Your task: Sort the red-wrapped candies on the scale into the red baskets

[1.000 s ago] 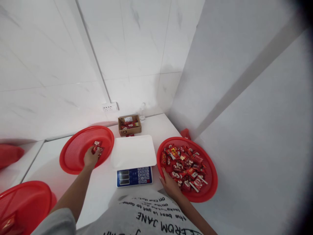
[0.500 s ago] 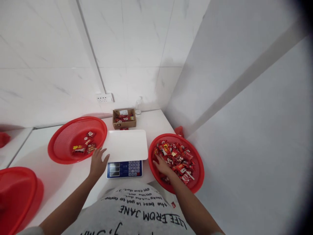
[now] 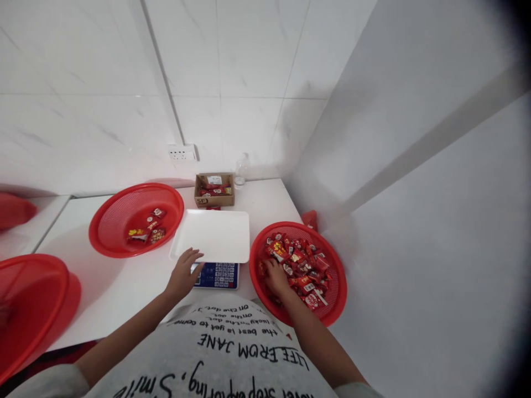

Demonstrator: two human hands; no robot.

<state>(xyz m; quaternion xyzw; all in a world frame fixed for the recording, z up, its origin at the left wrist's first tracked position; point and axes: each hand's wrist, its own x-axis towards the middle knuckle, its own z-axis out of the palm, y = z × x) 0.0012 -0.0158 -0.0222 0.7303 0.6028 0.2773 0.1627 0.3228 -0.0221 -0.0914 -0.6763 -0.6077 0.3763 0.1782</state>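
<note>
Right hand point(image 3: 277, 279) in candy basket point(image 3: 341, 276), fingers curled on wrappers, grip unclear. Left hand point(image 3: 182, 273) open at scale point(image 3: 219, 275).

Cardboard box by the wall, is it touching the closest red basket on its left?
Apart. The head view shows a strip of white table between the cardboard box and that red basket.

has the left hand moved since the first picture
Yes, to the right. Against the scale, the left hand was further left, inside the basket beside it; now it is at the scale's near left corner.
</note>
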